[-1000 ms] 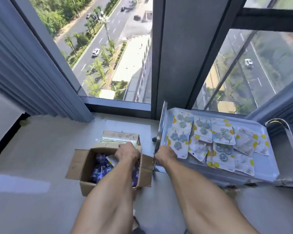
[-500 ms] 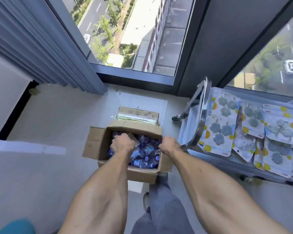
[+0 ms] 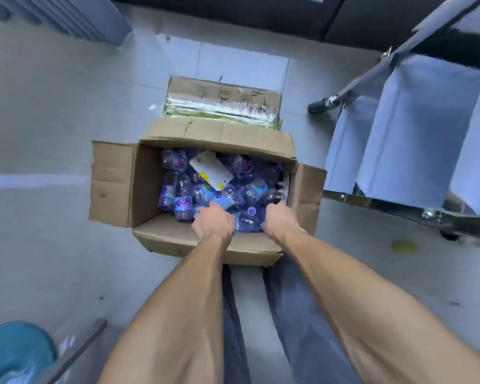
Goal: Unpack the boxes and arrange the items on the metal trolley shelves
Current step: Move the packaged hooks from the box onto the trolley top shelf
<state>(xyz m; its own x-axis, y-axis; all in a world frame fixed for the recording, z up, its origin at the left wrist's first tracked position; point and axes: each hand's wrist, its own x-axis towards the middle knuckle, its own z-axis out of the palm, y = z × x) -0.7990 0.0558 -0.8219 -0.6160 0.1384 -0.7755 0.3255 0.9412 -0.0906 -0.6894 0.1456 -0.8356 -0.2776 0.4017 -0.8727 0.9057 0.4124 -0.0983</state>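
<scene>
Below, a grey tiled floor [image 3: 53, 112] carries an open cardboard box [image 3: 114, 187] of purple bottles [image 3: 178, 195]. Left hand [image 3: 214, 223] and right hand [image 3: 280, 220] reach inside, fingers curled among bottles; grip unclear. Beside its right flap stands the metal trolley [image 3: 399, 200].

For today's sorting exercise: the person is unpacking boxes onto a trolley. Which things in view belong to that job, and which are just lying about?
Job:
open cardboard box
small bottles
white card packet
second box
metal trolley
left hand
right hand

Lying about:
teal object
yellow spot
</scene>
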